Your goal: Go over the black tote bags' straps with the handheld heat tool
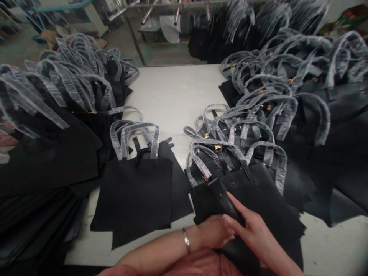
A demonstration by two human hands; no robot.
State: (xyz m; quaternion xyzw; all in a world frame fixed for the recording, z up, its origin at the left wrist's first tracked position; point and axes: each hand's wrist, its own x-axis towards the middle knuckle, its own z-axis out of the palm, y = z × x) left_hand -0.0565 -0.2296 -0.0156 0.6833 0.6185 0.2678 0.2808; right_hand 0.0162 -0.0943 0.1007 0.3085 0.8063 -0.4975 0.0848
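A black strap (220, 196) with a squared end and a small dot on its face slants up over the nearest bags. My right hand (249, 224) grips it from the right, index finger stretched along its edge. Lower down, my left hand (214, 231) curls in close against the right hand at the strap's lower part; its fingertips are partly hidden. Beneath both hands lies a black tote bag (258, 184) with clear-wrapped handles (280, 168) and a small square mark. A gold buckle (217, 148) shows on a bag just beyond.
Left of my hands, a black bag (140, 191) lies flat on the white table (172, 88). Large piles of bags with plastic-wrapped handles stand at the left (51, 145) and at the right (339, 115). Behind the table, more bags hang from a metal rack (178, 11).
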